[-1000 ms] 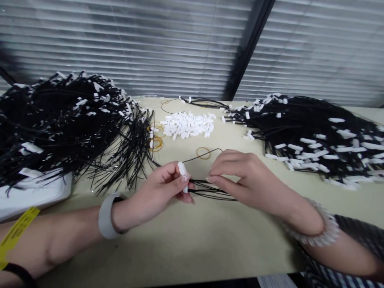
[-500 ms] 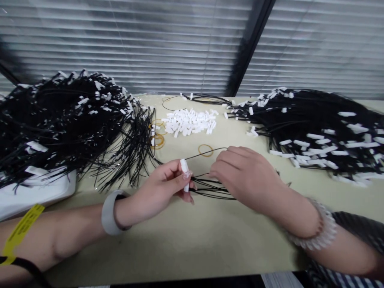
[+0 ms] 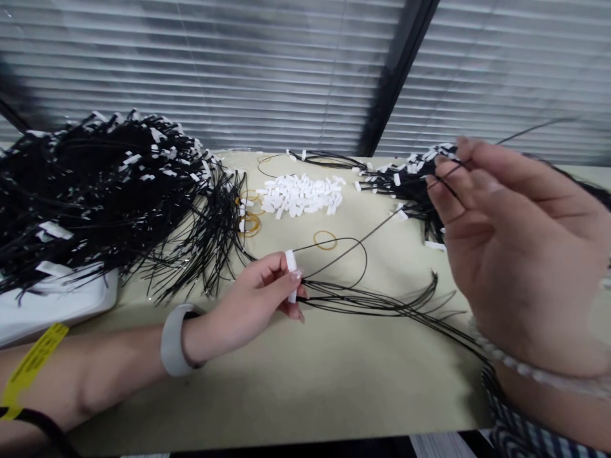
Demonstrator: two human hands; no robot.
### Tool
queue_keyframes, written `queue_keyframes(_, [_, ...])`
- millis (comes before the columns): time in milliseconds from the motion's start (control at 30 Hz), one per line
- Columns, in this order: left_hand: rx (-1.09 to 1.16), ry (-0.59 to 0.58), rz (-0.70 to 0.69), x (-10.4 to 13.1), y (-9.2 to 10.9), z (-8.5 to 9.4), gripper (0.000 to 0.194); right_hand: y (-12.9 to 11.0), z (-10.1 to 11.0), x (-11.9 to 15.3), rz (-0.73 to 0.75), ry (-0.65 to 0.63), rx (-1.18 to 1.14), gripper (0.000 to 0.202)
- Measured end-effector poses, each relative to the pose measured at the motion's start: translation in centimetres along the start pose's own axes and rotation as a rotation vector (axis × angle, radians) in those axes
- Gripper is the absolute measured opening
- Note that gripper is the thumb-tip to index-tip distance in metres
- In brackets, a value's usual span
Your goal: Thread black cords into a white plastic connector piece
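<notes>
My left hand (image 3: 267,286) is closed near the middle of the table, pinching a bundle of thin black cables (image 3: 363,301) together with a white tag (image 3: 291,261) that stands upright at the fingertips. The cables run rightward from it over the tabletop, and one makes a loop. Raised at the right, nearer the camera, my right hand (image 3: 520,235) pinches a single black cable (image 3: 353,252) between thumb and fingers. That cable stretches tautly on a slant from the left hand, and an end sticks out beyond the right fingers.
A heap of white tags (image 3: 300,196) lies mid-table, with yellow rubber bands (image 3: 250,225) beside it and one band (image 3: 325,240) in front. A large pile of black cables (image 3: 95,191) covers the left, over a white tray (image 3: 90,299). Another tagged pile (image 3: 415,172) lies right. Blinds (image 3: 267,76) stand behind.
My right hand has moved up, right and closer to the camera, drawing one cable out straight from the bundle. The left hand has stayed almost in place, still holding the bundle.
</notes>
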State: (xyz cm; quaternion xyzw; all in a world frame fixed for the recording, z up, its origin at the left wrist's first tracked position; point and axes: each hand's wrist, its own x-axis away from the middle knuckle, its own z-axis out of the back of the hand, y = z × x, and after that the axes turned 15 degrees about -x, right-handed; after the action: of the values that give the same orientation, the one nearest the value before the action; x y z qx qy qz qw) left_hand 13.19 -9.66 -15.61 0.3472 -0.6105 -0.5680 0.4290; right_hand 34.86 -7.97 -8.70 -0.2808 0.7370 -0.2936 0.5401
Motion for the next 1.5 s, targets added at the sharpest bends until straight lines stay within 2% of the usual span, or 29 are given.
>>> queue_keyframes(100, [-0.051,-0.015,0.004,0.2,0.1,0.0,0.017,-0.1,-0.6,0.1,-0.228,0.089,-0.225,0.011])
queue_keyframes(167, [-0.077,-0.022,0.000,0.2,0.2,0.0,0.017,0.1,-0.8,0.4,-0.294,0.063,-0.257,0.011])
queue_keyframes(233, [-0.089,-0.020,-0.003,0.3,0.2,-0.1,0.017,0.6,-0.8,1.0,-0.321,-0.072,-0.194,0.017])
queue_keyframes(300, [-0.095,-0.016,0.001,0.3,0.1,-0.1,0.017,0.8,-0.9,1.7,-0.311,-0.238,-0.001,0.021])
queue_keyframes(400, [-0.106,-0.020,0.005,0.4,0.1,-0.1,0.017,0.8,-1.3,2.5,-0.219,-0.411,0.351,0.004])
queue_keyframes(467, [-0.120,-0.026,-0.003,0.5,0.2,-0.1,0.017,0.6,-1.7,2.9,-0.153,-0.494,0.475,0.009])
queue_keyframes(600, [-0.134,-0.035,-0.024,0.4,0.2,-0.1,0.017,0.3,-1.8,2.8,-0.140,-0.607,0.549,0.021])
queue_keyframes(767, [-0.130,-0.044,-0.039,0.4,0.2,-0.1,0.017,0.2,-1.4,2.3,-0.285,-0.700,0.558,0.024])
queue_keyframes(967, [-0.150,-0.062,-0.060,0.5,0.1,0.0,0.018,0.6,-1.4,2.4,-0.393,-0.744,0.539,0.022])
queue_keyframes(1300, [-0.211,-0.059,-0.075,0.7,0.3,-0.3,0.018,0.8,-1.3,2.3,-0.451,-0.744,0.537,0.025])
queue_keyframes(1400, [-0.225,-0.067,-0.082,0.8,0.2,-0.3,0.018,1.0,-1.2,2.4,-0.401,-0.757,0.578,0.024])
queue_keyframes(1500, [-0.227,-0.084,-0.073,0.9,0.2,-0.3,0.017,1.2,-1.1,2.6,-0.196,-0.722,0.615,0.020])
